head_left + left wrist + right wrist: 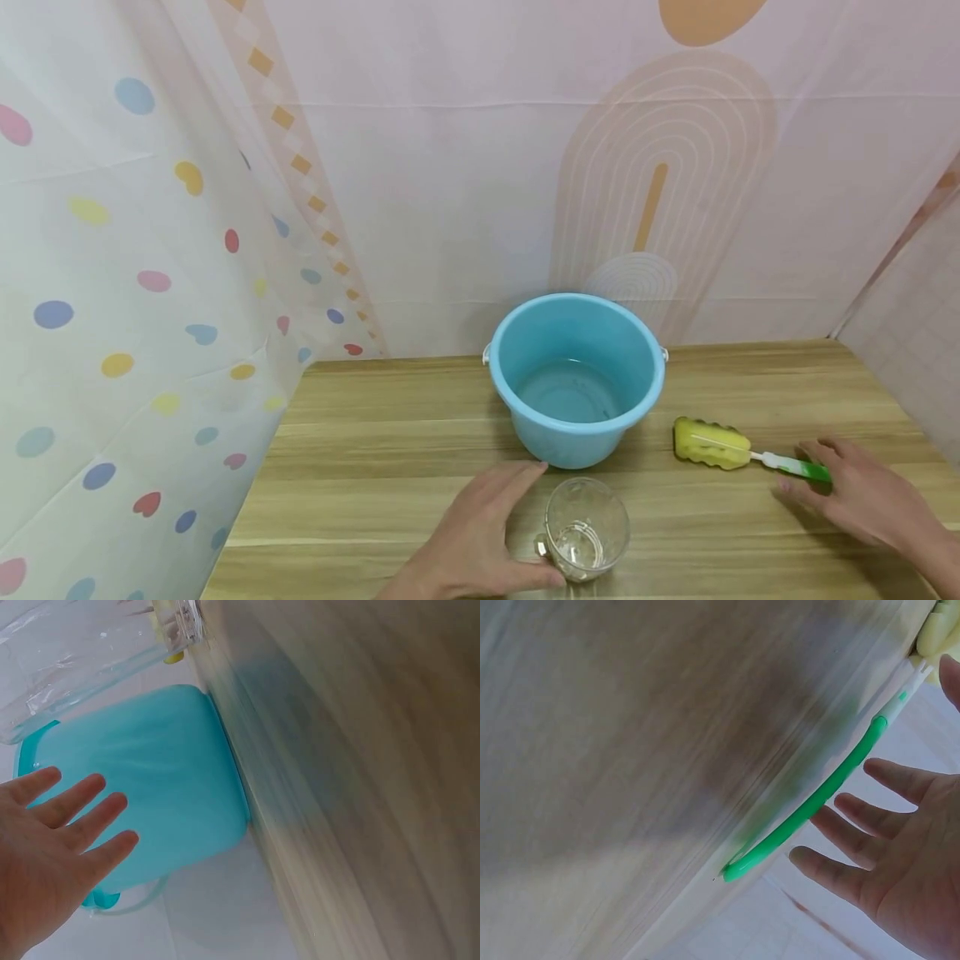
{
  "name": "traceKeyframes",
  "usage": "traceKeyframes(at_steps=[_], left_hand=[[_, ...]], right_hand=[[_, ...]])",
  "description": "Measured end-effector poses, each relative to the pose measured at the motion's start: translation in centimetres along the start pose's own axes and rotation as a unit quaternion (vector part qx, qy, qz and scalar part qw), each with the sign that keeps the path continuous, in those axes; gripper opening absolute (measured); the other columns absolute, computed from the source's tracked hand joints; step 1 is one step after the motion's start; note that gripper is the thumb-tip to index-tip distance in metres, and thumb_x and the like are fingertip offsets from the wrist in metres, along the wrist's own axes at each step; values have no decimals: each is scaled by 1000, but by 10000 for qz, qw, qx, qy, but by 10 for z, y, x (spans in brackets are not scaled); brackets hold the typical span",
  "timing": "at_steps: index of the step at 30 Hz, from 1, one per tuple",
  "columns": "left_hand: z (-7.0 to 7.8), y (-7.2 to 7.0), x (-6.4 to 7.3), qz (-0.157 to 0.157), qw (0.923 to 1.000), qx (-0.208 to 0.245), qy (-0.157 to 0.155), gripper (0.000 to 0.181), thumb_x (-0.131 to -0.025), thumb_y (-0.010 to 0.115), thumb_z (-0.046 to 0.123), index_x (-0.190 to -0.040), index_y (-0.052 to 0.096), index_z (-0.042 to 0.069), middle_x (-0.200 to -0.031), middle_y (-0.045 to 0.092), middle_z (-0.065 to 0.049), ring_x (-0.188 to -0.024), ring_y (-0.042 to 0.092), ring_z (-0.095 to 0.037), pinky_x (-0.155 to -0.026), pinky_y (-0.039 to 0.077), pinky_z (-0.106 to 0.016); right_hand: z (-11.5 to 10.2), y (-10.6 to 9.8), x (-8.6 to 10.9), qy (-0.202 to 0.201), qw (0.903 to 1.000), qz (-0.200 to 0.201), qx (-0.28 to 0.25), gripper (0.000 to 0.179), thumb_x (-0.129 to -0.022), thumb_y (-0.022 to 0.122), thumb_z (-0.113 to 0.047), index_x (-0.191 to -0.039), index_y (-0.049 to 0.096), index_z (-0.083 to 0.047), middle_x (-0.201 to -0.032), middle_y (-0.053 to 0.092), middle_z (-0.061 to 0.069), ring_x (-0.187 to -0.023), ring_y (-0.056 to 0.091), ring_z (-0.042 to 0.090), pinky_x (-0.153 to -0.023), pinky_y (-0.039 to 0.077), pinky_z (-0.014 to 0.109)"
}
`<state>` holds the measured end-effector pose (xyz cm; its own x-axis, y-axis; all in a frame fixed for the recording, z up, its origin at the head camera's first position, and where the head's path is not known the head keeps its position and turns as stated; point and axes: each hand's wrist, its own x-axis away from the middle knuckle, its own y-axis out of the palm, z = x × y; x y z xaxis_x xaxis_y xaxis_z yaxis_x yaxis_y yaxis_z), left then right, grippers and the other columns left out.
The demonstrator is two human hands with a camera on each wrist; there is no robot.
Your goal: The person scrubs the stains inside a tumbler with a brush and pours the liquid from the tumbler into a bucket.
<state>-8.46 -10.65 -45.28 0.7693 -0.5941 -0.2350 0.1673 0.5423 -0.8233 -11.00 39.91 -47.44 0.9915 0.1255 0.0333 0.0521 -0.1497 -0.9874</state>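
Note:
A clear glass mug point(587, 525) stands upright on the wooden table, its handle pointing left. My left hand point(483, 529) is spread beside it, thumb and fingers around the handle side without gripping; the left wrist view shows this hand point(60, 840) with straight fingers and the mug point(82, 660) at the top. To the right lies a sponge bottle brush point(712, 443) with a yellow head and a green and white handle. My right hand point(862, 492) hovers at the handle's end. In the right wrist view its fingers point(840, 866) are extended beside the green handle point(810, 802).
A light blue bucket point(576, 446) with water in the bottom stands just behind the mug, near the table's middle. Patterned curtains point(450, 208) hang behind the table point(360, 467) and along its left side. Another pale sheet hangs at the right.

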Motion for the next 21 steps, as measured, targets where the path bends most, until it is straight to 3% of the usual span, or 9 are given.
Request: traceKeyframes(at_steps=[10,15,21], left_hand=[[2,7,-2,-382,9990,198,-102,107,-74,78,79,-158,43,22,-151,52,9,-137,50,-15,-110,46,-49],[2,10,-4,-434,9986,294,-70,104,-76,78,77,-157,45,22,-149,53,10,-136,51,-13,-109,47,-47],[2,10,-7,-403,9974,599,23,95,-76,83,71,-155,46,31,-144,56,15,-131,54,-8,-107,49,-40]], right_hand=[[3,4,1,94,9998,-165,-68,81,-94,70,-61,-129,62,12,-124,55,42,-103,59,62,-70,55,65],[4,5,2,151,9996,-225,-28,83,-93,71,-61,-129,60,13,-123,54,43,-104,59,62,-69,54,65],[5,5,3,-16,10000,-75,-40,76,-89,80,-51,-125,63,13,-121,57,40,-104,60,59,-71,55,65]])
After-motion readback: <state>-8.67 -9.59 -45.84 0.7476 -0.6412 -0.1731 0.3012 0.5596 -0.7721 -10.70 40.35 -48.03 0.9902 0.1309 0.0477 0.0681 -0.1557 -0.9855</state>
